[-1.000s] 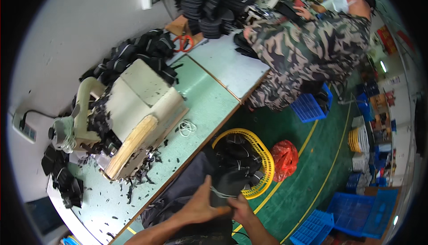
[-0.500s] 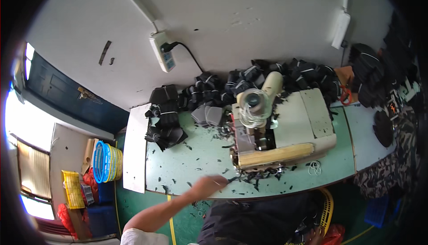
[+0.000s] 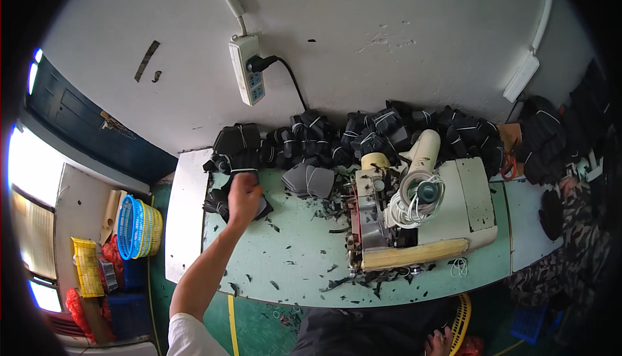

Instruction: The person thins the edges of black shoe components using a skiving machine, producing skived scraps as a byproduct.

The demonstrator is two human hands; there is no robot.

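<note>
My left hand (image 3: 244, 198) reaches over the dark bundles at the left of the table and touches or hovers just above them. Its fingers are blurred and partly hidden, so their grip does not show. Beneath it are black cut pieces (image 3: 259, 209), and a tied black stack (image 3: 237, 139) stands behind. A grey bundle (image 3: 308, 180) bound with white string sits to the right of this hand. My right hand (image 3: 439, 342) is low by my lap, fingers apart, beside a yellow basket (image 3: 462, 323); I see nothing held in it.
A cream sewing machine (image 3: 447, 194) with a thread cone (image 3: 420, 200) occupies the table's right half. Tied black bundles (image 3: 376, 137) line the wall, with orange-handled scissors (image 3: 509, 167) at right. Dark scraps litter the green tabletop (image 3: 285, 252). A person's camouflage sleeve (image 3: 570, 226) shows far right.
My left hand has moved away from the table's front edge, up and left to the dark bundles. My right hand has shifted slightly left. The view has shifted as well.
</note>
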